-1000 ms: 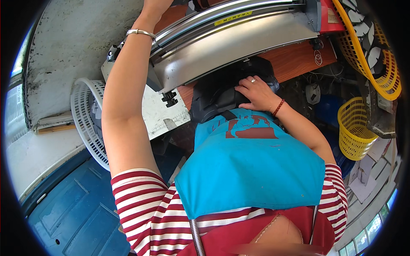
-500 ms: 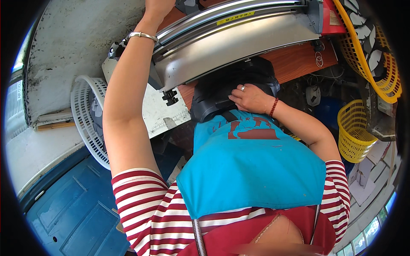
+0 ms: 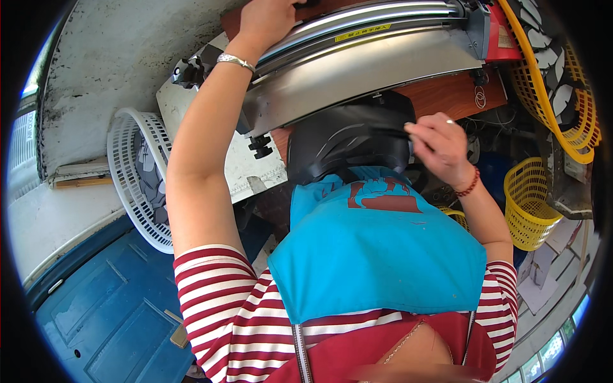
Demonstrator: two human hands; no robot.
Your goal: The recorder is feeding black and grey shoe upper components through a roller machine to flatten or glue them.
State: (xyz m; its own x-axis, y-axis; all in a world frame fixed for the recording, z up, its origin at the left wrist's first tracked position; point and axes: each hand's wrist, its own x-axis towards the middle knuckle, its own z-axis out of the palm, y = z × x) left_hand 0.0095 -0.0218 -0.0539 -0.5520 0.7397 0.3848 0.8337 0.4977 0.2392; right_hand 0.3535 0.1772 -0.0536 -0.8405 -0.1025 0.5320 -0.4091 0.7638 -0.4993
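My left hand (image 3: 268, 24) reaches over the far side of a metal roller machine (image 3: 364, 60), with a silver bracelet at the wrist. Its fingers run to the picture's top edge beside something dark, so what they hold is hidden. My right hand (image 3: 440, 148), wearing a ring and a red bead bracelet, is raised over the right side of a smooth black piece (image 3: 325, 143). Thumb and fingers pinch together at a thin dark piece (image 3: 399, 131), blurred against that black surface. The black piece lies between the machine and my turquoise apron (image 3: 377, 262).
At left, a white basket (image 3: 121, 172) holds grey cut pieces. A yellow-orange basket (image 3: 578, 150) with similar pieces stands at upper right, above another yellow basket (image 3: 530, 217). A black knob (image 3: 260, 147) sticks out below the machine's left end. Brown tabletop (image 3: 447, 89) shows under it.
My right hand has risen off the black piece and moved right, now pinching a thin dark piece. My left hand has shifted right along the machine. The view has moved slightly.
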